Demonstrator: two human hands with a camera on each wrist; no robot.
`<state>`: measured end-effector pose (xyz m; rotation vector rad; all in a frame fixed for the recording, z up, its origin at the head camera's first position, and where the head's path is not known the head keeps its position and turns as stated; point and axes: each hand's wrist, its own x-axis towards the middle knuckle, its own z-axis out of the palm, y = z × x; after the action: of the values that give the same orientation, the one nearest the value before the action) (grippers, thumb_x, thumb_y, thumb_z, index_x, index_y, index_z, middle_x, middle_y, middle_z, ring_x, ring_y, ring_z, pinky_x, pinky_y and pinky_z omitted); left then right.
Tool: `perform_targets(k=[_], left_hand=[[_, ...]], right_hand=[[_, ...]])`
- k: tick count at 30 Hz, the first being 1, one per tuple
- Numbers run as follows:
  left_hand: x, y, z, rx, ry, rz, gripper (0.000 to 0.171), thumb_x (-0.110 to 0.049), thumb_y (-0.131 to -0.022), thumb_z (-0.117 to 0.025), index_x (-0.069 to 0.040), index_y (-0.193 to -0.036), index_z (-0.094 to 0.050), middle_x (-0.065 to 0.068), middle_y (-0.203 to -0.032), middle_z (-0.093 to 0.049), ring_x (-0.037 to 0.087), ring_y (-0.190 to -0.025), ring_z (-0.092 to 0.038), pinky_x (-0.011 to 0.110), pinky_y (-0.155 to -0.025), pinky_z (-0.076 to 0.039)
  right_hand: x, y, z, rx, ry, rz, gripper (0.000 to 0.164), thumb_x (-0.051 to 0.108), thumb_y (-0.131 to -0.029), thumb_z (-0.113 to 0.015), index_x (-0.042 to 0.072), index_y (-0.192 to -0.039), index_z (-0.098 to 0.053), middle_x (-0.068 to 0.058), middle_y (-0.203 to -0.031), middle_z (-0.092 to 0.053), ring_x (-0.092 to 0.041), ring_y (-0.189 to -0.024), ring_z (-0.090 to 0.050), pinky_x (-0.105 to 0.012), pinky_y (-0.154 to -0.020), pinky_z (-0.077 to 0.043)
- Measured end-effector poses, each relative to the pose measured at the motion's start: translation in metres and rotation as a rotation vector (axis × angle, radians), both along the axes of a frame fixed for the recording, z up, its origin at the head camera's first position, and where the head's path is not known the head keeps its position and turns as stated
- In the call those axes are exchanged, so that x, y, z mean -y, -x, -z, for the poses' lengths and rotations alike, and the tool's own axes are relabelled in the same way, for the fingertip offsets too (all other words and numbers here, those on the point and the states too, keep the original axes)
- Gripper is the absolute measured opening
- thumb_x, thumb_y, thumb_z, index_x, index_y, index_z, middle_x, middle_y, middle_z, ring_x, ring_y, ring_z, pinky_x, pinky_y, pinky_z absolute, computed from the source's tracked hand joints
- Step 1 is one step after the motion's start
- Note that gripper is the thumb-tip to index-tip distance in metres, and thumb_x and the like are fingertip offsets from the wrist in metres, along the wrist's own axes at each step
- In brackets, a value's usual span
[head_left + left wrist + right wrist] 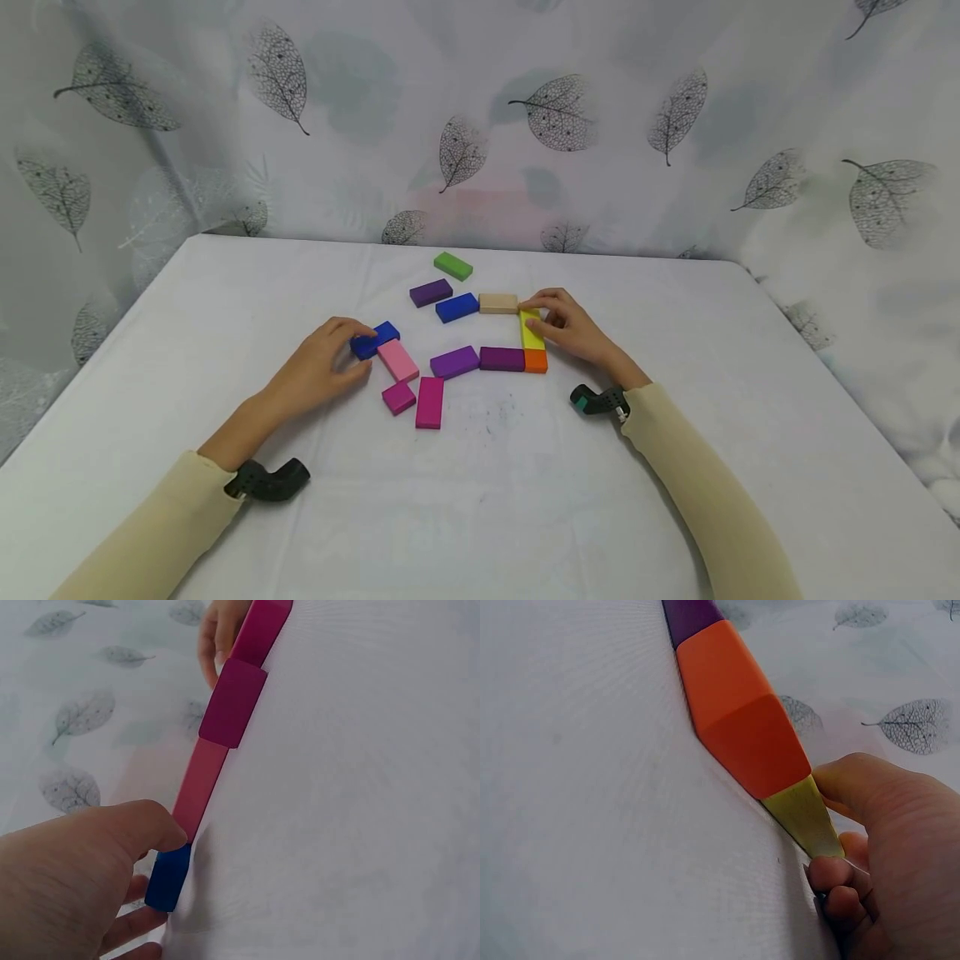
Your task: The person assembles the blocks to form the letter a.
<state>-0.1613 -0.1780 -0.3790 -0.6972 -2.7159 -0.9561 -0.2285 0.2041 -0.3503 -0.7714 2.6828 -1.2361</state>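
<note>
Left of centre, the left hand has a blue block in its grip, I'd say steadying it against the pink block; right of centre, the right hand pinches the yellow block, perhaps aligning it.

We see coloured blocks on a white-covered table, the green block farthest back, an orange block touching a yellow block.
</note>
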Motion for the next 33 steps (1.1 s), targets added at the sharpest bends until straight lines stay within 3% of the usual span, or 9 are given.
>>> perform_targets(k=[4,11,18,33], left_hand=[[-0.0008,0.0001,-0.0029,0.063,-0.015,-0.045,0.041,-0.010,-0.087,-0.071,-0.002,-0.124,-0.058,0.018,-0.119,-0.056,0.033,-0.105,-0.055,0.052,-0.093,-0.042],[-0.0042,0.0017,-0.0078,0.093,0.010,-0.090,0.043,-0.013,-0.086,-0.072,0.002,-0.124,-0.058,0.018,-0.108,-0.059,0.031,-0.097,-0.054,0.049,-0.088,-0.041],[-0.0065,0.0025,-0.0083,0.085,-0.006,-0.119,0.040,-0.015,-0.086,-0.074,0.004,-0.118,-0.061,0.018,-0.100,-0.062,0.030,-0.092,-0.056,0.047,-0.085,-0.046],[-0.0061,0.0006,-0.0086,0.095,-0.043,-0.183,0.038,-0.014,-0.085,-0.074,0.005,-0.116,-0.064,0.020,-0.101,-0.062,0.031,-0.091,-0.057,0.044,-0.081,-0.047]], right_hand=[[-0.0005,0.0002,0.0002,0.002,0.002,0.003,0.034,0.006,-0.096,-0.058,-0.006,-0.129,-0.058,-0.024,-0.134,-0.043,-0.025,-0.082,-0.043,-0.028,-0.073,-0.037],[-0.0002,0.0000,-0.0017,-0.002,0.004,0.001,0.034,0.005,-0.097,-0.058,-0.006,-0.128,-0.058,-0.025,-0.134,-0.042,-0.025,-0.081,-0.043,-0.029,-0.073,-0.037],[-0.0012,-0.0002,-0.0016,0.004,0.008,-0.006,0.034,0.006,-0.097,-0.058,-0.006,-0.128,-0.058,-0.025,-0.133,-0.043,-0.025,-0.081,-0.043,-0.030,-0.073,-0.037],[-0.0005,-0.0001,-0.0023,0.023,0.007,-0.003,0.035,0.007,-0.097,-0.058,-0.005,-0.129,-0.058,-0.025,-0.135,-0.042,-0.025,-0.081,-0.043,-0.030,-0.073,-0.037]])
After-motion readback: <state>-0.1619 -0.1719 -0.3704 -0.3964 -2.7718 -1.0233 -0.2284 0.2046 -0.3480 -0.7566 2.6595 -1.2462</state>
